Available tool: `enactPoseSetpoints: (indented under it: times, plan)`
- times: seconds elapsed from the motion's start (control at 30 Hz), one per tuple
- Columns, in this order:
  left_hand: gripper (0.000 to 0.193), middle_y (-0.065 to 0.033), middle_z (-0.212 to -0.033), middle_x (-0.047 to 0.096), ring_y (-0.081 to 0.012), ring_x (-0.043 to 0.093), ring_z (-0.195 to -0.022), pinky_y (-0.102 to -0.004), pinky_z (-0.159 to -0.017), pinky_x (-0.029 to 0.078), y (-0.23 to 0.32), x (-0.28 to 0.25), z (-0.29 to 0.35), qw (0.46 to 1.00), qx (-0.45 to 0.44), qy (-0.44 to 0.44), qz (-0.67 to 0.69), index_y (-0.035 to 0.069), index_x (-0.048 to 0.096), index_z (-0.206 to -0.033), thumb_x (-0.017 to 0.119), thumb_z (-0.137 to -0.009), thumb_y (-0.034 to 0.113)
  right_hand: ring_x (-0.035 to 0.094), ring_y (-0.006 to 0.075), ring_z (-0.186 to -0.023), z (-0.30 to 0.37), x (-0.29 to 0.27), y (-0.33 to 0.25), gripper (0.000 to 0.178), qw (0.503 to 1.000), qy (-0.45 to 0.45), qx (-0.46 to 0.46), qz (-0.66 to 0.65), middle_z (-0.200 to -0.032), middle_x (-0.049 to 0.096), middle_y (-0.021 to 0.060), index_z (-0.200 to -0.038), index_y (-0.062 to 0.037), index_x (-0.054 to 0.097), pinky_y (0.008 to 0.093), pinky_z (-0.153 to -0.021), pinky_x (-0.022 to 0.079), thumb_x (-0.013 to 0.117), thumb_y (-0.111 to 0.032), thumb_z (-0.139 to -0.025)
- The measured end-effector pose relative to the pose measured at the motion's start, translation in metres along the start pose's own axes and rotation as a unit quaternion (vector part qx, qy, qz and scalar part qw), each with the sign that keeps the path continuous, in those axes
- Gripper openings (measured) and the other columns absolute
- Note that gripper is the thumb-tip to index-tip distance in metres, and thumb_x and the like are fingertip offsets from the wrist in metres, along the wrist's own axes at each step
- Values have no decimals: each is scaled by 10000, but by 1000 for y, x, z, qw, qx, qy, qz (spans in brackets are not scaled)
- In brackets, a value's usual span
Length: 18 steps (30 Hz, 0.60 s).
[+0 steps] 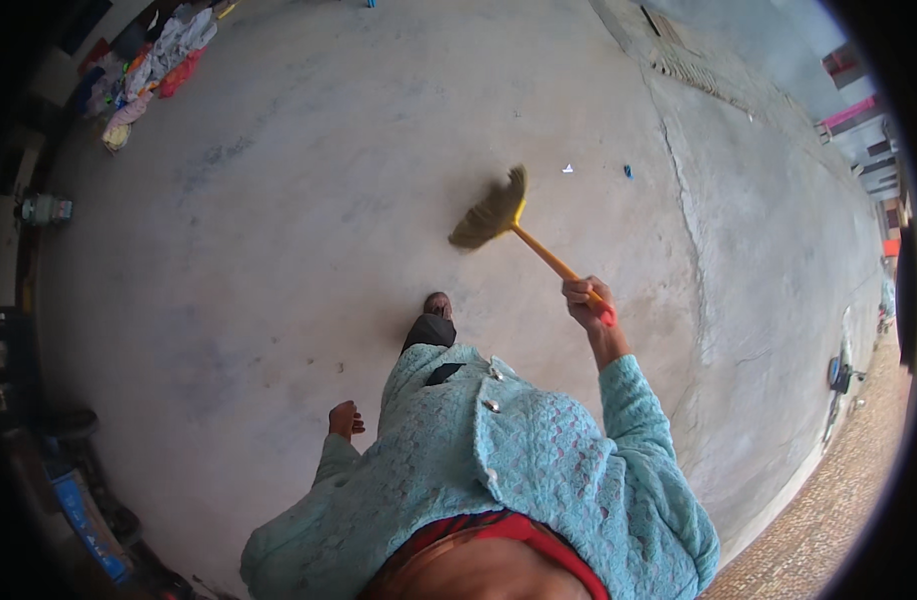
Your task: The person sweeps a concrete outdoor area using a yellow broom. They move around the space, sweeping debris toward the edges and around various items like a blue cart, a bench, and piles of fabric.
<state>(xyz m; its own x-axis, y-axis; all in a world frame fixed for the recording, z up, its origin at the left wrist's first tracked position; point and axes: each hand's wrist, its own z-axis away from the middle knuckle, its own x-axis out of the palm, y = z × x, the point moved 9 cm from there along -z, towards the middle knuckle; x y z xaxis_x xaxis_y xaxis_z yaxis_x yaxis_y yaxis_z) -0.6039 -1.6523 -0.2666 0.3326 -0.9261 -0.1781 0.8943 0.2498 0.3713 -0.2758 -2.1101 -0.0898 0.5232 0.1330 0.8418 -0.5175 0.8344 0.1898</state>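
Observation:
My right hand (pixel 589 302) is closed around the handle of a broom (pixel 551 253) with a yellow-orange stick and a red end. The handle slants up and left to a fan-shaped head of brownish bristles, tilted over the grey concrete floor ahead of me. Just right of the bristles lie a small white scrap (pixel 568 169) and a small blue scrap (pixel 629 171). By my left side hangs my left hand (pixel 346 420), its fingers curled in and no object visible in it.
A heap of clothes or cloth (pixel 164 65) lies at the far left. Vehicles or dark objects line the left edge, one with a blue panel (pixel 87 525). A raised, cracked floor strip (pixel 691 230) runs along the right. My shod foot (pixel 439 304) is in front.

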Motion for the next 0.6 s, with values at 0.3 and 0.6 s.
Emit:
enactPoseSetpoints:
  times: [0.3, 0.6]
  plan:
    - [364, -77, -706, 488, -159, 488, -488, -307, -421, 461, 146, 71, -41, 995, 52, -74, 42, 40, 430, -1127, 466, -794, 183, 371, 76, -454, 23, 32, -79, 74, 985, 127, -111, 27, -552, 369, -1, -728, 15, 355, 188, -383, 306, 375, -7, -661]
    - [340, -63, -687, 484, -158, 487, -475, -313, -422, 458, 186, 69, -52, 997, 55, -20, 41, 57, 446, -1108, 462, -802, 203, 376, 60, -451, 8, 97, -50, 211, 985, 37, -152, 74, -606, 342, 10, -880, -12, 332, 200, -393, 350, 389, 23, -680]
